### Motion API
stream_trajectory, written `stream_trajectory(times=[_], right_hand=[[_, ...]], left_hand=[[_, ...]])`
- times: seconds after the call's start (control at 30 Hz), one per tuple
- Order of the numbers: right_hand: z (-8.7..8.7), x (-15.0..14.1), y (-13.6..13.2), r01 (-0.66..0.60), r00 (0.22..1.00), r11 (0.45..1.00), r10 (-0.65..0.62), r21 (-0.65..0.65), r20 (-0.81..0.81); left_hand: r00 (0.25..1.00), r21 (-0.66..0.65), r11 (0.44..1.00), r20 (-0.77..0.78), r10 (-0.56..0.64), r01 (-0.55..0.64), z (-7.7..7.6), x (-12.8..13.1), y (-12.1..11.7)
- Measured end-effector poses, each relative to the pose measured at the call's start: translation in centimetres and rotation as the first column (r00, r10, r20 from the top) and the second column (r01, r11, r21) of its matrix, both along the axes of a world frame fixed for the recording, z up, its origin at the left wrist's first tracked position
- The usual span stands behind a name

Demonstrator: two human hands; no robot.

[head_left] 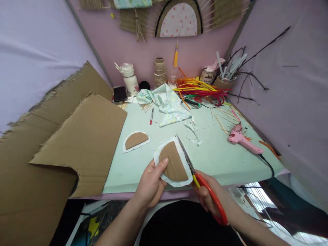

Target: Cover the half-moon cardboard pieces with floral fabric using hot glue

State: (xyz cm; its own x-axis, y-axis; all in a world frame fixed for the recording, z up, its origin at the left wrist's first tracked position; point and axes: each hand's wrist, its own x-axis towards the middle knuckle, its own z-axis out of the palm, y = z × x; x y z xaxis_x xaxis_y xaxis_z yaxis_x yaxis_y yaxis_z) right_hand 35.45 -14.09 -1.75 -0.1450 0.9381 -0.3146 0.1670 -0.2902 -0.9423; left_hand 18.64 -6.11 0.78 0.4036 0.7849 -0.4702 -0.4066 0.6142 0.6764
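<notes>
My left hand (150,184) pinches a half-round piece of brown cardboard backed with white fabric (174,165), thumb on top, just above the table's near edge. My right hand (206,194) grips red-handled scissors (198,179). Their blades run along the right edge of the fabric border. A second, smaller cardboard-on-fabric half-round (135,140) lies flat on the pale green table (217,157), to the left of the held one.
Large torn cardboard sheets (77,143) overhang the table's left side. A pink glue gun (242,138) lies at the right with its cord. Crumpled patterned fabric (169,102), a red pen (151,116), coloured strips (200,89), wooden sticks, a twine spool (160,72) and a bottle (130,79) crowd the back.
</notes>
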Motion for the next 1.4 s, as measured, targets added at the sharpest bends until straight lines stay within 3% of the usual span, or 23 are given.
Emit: stream_trajectory(times=[0.43,0.6,0.7,0.77,0.83,0.93,1.03,1.17,1.27,1.33,1.4], right_hand=[[0.1,-0.4,0.6,0.125,0.984,0.975,-0.145,-0.182,-0.099],[-0.1,0.6,1.4,0.194,0.978,0.976,-0.200,-0.101,-0.055],[0.2,2.2,2.4,0.195,0.962,0.980,-0.198,0.033,0.190],[0.4,3.5,3.1,0.204,0.844,0.968,-0.249,0.146,0.474],[0.4,4.7,3.8,0.206,0.664,0.952,-0.307,0.228,0.682],[-0.1,5.7,4.7,0.168,0.450,0.947,-0.321,0.274,0.834],[-0.9,5.7,5.0,0.119,0.339,0.954,-0.299,0.274,0.892],[-1.9,5.1,5.0,0.073,0.327,0.943,-0.330,0.325,0.886],[-2.3,5.0,4.9,0.005,0.347,0.905,-0.401,0.426,0.848],[-1.9,5.0,4.9,-0.024,0.412,0.854,-0.464,0.519,0.784],[-1.1,4.6,5.1,0.039,0.562,0.814,-0.498,0.580,0.661]], left_hand=[[1.000,0.000,1.000,-0.005,-0.001,0.001,-0.1,0.0,0.0],[1.000,-0.004,1.000,-0.019,-0.009,0.009,-0.5,-0.5,0.7],[0.998,0.020,0.998,-0.014,-0.064,0.064,-0.8,-1.0,1.4],[0.996,0.045,0.995,-0.007,-0.090,0.091,-1.0,-1.3,1.8],[0.996,0.056,0.994,-0.005,-0.091,0.091,-1.2,-1.6,2.1],[0.998,0.046,0.997,0.001,-0.057,0.057,-1.3,-1.8,2.6],[1.000,0.043,0.999,0.006,-0.023,0.023,-1.2,-1.8,3.1],[1.000,0.065,0.998,0.010,-0.009,0.008,-0.9,-1.7,3.4],[1.000,0.082,0.997,0.013,-0.011,0.010,-0.7,-1.6,3.4],[1.000,0.086,0.996,0.017,-0.009,0.008,-0.6,-1.4,3.2],[0.999,0.084,0.996,0.034,-0.010,0.007,-0.5,-0.9,2.7]])
